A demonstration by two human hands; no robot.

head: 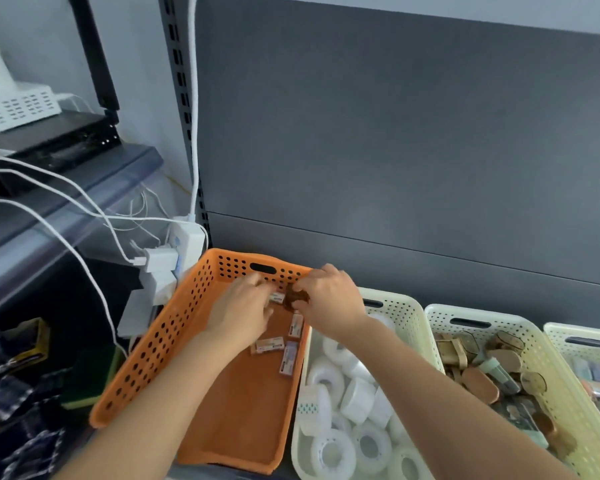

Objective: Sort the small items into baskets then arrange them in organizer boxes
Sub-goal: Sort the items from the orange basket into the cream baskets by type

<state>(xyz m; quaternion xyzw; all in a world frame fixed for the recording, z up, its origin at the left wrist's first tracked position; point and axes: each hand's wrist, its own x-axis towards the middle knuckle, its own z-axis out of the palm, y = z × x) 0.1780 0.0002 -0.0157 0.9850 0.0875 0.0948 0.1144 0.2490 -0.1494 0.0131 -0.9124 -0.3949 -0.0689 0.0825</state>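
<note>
Over the far end of the orange basket [160, 341]: both hands meet just above its floor, fingertips almost touching each other, which suits picking stray pieces out of one bin.
Right hand [329, 299]: fingers and thumb curl around a brown round piece [297, 297], pinching it at the edges; it looks out of place among the boxes, so I judge it is being lifted out for another basket.
Left hand [239, 306]: fingers point down at a small box [277, 297] lying right at their tips; blur hides whether they grip it or only touch it, so I cannot tell.
Small boxes [270, 344]: three more lie flat on the basket floor, just below the fingers on the wrist side; white rectangular cartons with coloured print, probably light, with sharp edges.
Orange basket: hard plastic, round holes through the walls, a slot handle beyond the fingertips, a smooth solid floor.
Cream basket [395, 299]: touching the orange one, beneath the right forearm; filled with tape rolls [357, 398], white glossy rings heaped loosely.
Second cream basket [492, 315]: farther out to the right of the fingers; holds brownish rounded and oval pieces, a likely home for the brown one.
Task stage: sorting into baskets looks well along; no organizer boxes show.
</note>
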